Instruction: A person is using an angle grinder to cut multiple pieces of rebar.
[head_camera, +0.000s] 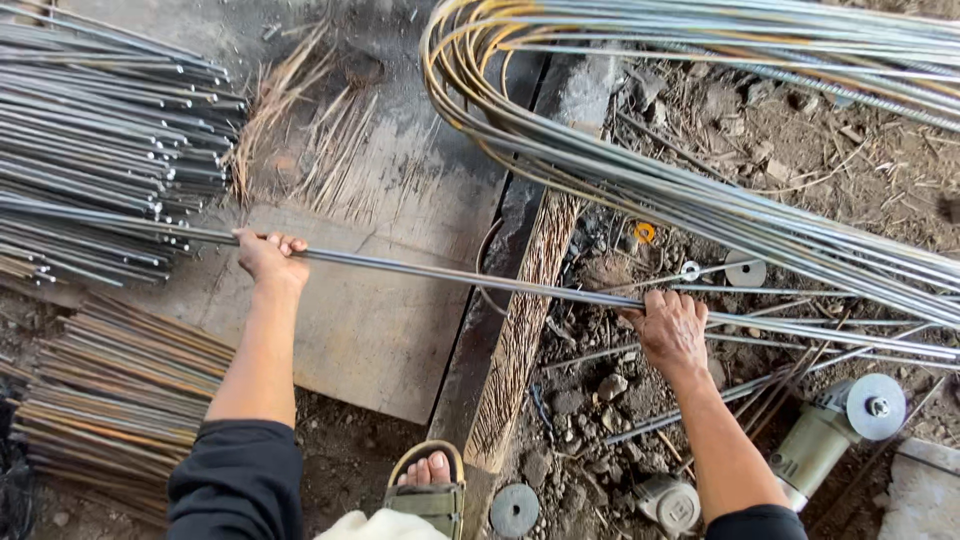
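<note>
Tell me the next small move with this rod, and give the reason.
Probably slide the steel rod leftward: the left hand and right hand both grip it, its left end already reaches the cut rod pile, and the angle grinder lies idle.

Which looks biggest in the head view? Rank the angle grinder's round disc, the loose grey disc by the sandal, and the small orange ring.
1. Grinder's round disc
2. Loose grey disc, nearly alike; camera nearness makes this unsure
3. Small orange ring

Even soft daylight, faint shadows, sharp focus, slight wide-angle bending at edges
</note>
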